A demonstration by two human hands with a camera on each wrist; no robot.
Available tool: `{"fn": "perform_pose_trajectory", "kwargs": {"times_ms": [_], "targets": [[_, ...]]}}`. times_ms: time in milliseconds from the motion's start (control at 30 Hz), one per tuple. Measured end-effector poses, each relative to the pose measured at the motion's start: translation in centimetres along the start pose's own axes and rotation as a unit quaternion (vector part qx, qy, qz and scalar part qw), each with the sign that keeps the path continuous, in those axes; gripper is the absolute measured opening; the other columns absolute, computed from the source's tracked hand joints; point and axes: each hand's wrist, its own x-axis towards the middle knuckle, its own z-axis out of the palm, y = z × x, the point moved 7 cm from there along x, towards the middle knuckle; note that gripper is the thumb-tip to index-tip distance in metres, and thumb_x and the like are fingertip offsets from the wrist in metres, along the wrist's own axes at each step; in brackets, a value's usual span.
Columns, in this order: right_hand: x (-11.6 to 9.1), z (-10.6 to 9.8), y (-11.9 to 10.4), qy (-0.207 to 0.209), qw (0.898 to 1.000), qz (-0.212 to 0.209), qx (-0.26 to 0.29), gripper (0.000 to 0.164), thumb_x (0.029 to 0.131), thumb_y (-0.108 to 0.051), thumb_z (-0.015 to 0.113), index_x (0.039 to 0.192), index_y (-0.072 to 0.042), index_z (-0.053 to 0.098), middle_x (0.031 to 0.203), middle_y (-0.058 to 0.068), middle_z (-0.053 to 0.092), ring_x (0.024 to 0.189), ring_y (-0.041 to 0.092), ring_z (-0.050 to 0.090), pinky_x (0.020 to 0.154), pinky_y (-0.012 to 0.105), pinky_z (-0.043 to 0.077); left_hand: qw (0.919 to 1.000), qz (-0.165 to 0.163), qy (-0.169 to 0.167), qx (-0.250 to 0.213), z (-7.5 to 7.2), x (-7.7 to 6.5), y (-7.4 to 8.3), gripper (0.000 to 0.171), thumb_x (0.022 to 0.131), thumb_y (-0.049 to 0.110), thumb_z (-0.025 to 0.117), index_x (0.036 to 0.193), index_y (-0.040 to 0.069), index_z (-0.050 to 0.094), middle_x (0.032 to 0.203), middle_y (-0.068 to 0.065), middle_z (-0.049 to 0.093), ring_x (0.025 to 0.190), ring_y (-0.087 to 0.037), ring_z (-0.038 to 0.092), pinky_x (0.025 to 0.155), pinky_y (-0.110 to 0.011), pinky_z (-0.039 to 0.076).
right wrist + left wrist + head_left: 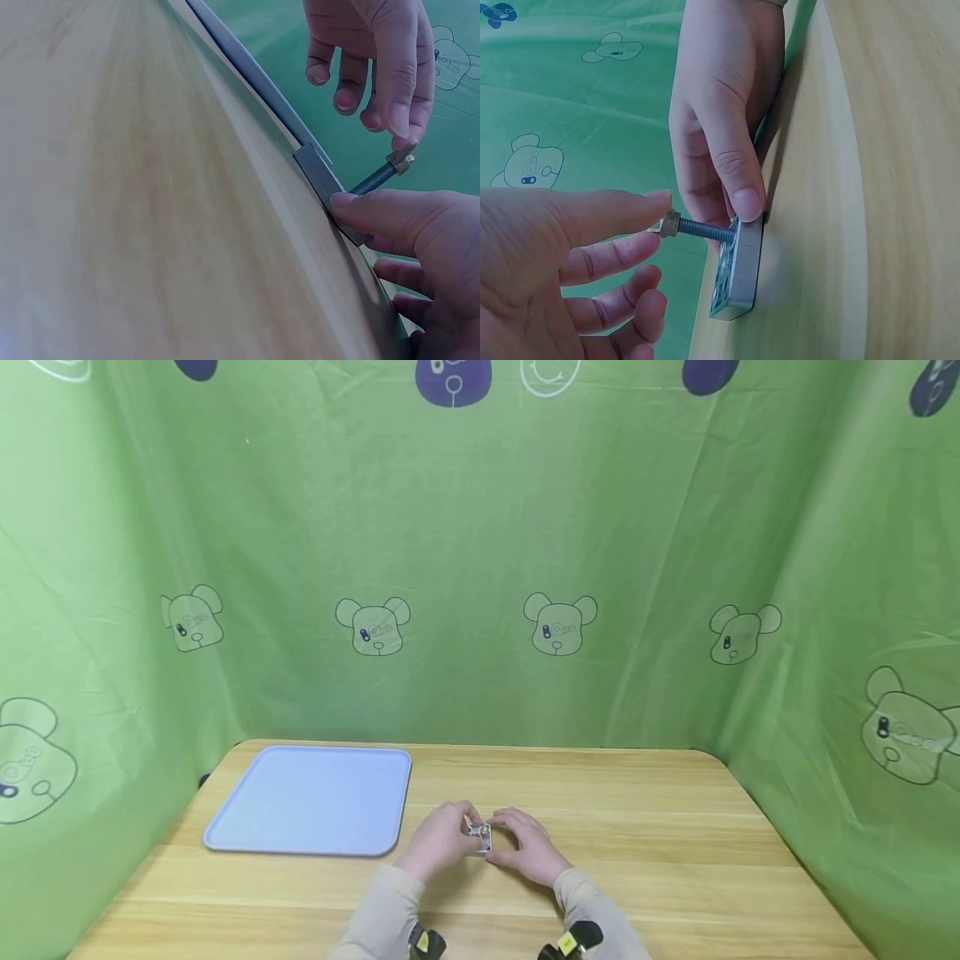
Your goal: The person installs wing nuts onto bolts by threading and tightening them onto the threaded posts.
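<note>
A small flat metal block (744, 270) with openings in its upper face lies on the table, between both hands in the head view. A threaded bolt (705, 231) stands up out of it, with a brass-coloured nut (670, 223) at its top end. My left hand (438, 841) pinches that nut between thumb and index finger, its other fingers loosely bent. Gripping the block by its edges, my right hand (529, 850) has its thumb on the near side; its other fingers are partly hidden behind the block in the left wrist view.
A light blue tray (311, 802) lies on the left of the wooden table (660, 843). Green curtains (465, 527) with printed bear heads hang behind the table and at both sides.
</note>
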Motion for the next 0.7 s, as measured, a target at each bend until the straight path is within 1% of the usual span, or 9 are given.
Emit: {"fn": "perform_pose_trajectory", "kwargs": {"times_ms": [200, 300, 433, 533, 700], "targets": [[-0.02, 0.04, 0.18, 0.001, 1.0, 0.008, -0.001, 0.054, 0.079, -0.035, 0.077, 0.124, -0.011, 0.061, 0.14, 0.018, 0.053, 0.135, 0.043, 0.041, 0.111, 0.066, 0.021, 1.0, 0.003, -0.006, -0.007, 0.26, -0.25, 0.18, 0.034, 0.075, 0.023, 0.079, 0.102, 0.007, 0.065, 0.077, 0.0, 0.058, 0.066, -0.015, 0.052, 0.058, -0.029, 0.042], [-0.01, 0.05, 0.18, 0.001, 1.0, 0.008, -0.003, 0.055, 0.079, -0.036, 0.076, 0.125, -0.011, 0.06, 0.14, 0.018, 0.053, 0.135, 0.043, 0.041, 0.112, 0.066, 0.021, 1.0, 0.005, 0.0, -0.002, 0.37, -0.22, 0.22, 0.031, 0.078, 0.023, 0.077, 0.101, 0.007, 0.065, 0.079, 0.0, 0.058, 0.067, -0.014, 0.052, 0.059, -0.029, 0.043], [-0.03, 0.04, 0.13, 0.002, 1.0, 0.006, -0.005, 0.054, 0.079, -0.035, 0.077, 0.125, -0.011, 0.061, 0.139, 0.017, 0.053, 0.135, 0.043, 0.042, 0.112, 0.066, 0.021, 0.9996, 0.013, 0.016, 0.019, 0.55, -0.13, 0.26, 0.023, 0.081, 0.023, 0.075, 0.097, 0.009, 0.066, 0.079, -0.001, 0.059, 0.067, -0.012, 0.051, 0.058, -0.027, 0.043], [-0.05, 0.02, 0.1, 0.004, 1.0, 0.005, -0.008, 0.053, 0.079, -0.034, 0.077, 0.124, -0.012, 0.061, 0.139, 0.017, 0.053, 0.134, 0.042, 0.042, 0.112, 0.066, 0.021, 0.999, 0.018, 0.026, 0.031, 0.66, -0.08, 0.29, 0.02, 0.082, 0.022, 0.074, 0.096, 0.01, 0.066, 0.079, -0.001, 0.058, 0.065, -0.011, 0.05, 0.056, -0.026, 0.041], [-0.03, 0.02, 0.11, 0.002, 1.0, 0.003, -0.01, 0.052, 0.079, -0.032, 0.077, 0.124, -0.014, 0.061, 0.14, 0.017, 0.053, 0.134, 0.042, 0.042, 0.111, 0.066, 0.021, 0.9984, 0.023, 0.033, 0.039, 0.65, -0.04, 0.34, 0.017, 0.083, 0.02, 0.074, 0.096, 0.011, 0.068, 0.078, -0.001, 0.057, 0.065, -0.01, 0.05, 0.056, -0.026, 0.04]]}}
